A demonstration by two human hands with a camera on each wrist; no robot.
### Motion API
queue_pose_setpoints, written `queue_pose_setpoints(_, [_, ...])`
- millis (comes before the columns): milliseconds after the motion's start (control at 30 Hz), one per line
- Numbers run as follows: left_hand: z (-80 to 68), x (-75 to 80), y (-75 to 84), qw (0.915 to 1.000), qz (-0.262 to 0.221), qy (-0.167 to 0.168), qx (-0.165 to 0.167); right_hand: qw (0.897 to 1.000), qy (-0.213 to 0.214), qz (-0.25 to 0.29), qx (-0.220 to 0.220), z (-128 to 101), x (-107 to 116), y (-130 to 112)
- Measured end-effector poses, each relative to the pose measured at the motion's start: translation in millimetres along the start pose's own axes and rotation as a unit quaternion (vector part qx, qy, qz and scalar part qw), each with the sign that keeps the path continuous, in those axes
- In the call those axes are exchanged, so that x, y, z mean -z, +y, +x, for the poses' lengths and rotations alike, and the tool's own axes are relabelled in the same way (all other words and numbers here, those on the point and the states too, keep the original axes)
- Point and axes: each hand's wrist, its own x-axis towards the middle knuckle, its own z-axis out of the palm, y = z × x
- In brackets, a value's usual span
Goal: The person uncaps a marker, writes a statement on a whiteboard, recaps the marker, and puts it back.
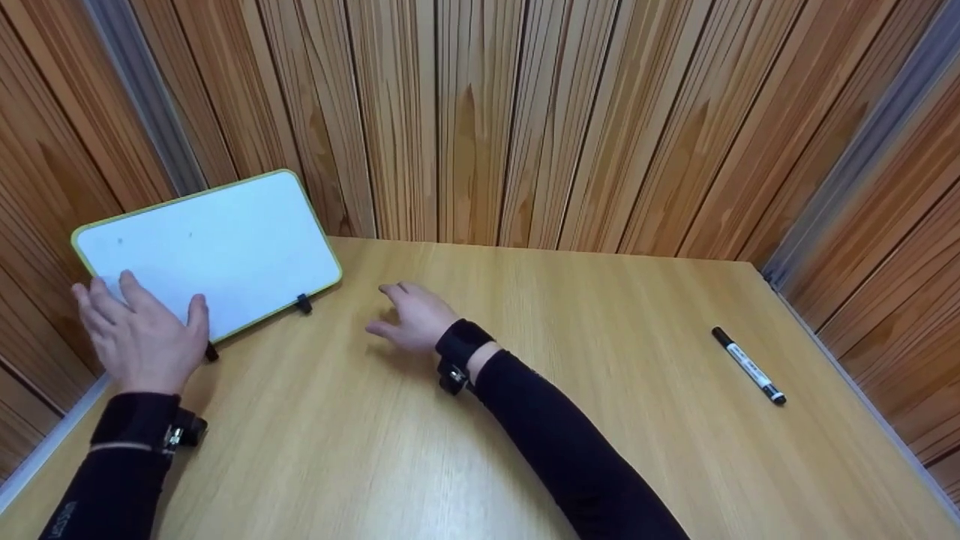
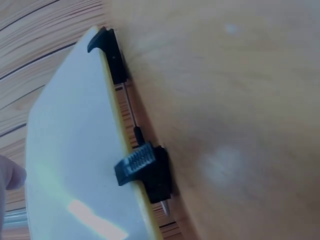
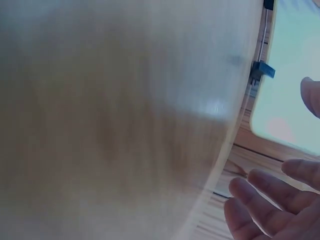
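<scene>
Left hand (image 1: pixel 139 334) is resting flat, fingers straight, on the smooth rounded-corner whiteboard (image 1: pixel 217 244) leaning at the wood-grain table's (image 1: pixel 480 420) back-left, long axis running left-right, while right hand (image 1: pixel 411 319) is hovering relaxed.

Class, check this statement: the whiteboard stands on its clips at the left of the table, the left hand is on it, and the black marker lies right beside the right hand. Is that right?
Not quite. The marker lies far off at the table's right side, well apart from the right hand, as the head view shows. The whiteboard does stand at the left on its clips, with the left hand on it.
</scene>
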Motion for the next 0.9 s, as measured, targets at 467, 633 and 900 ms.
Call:
queue_pose_setpoints(467, [9.7,26.1,-9.9,0.9388,-0.201,-0.083,0.267,0.998,-0.054,0.043,-0.009,11,-14,-31])
queue_pose_setpoints(633, [16.5,32.3,-41.2,0.9098,-0.241,-0.156,0.3,0.997,-0.067,0.043,-0.011,12,-20,-38])
queue_pose_setpoints(900, [15.9,28.3,-73.0,0.9047,-0.204,-0.258,0.27,0.997,-0.068,0.034,-0.017,12,-23,-40])
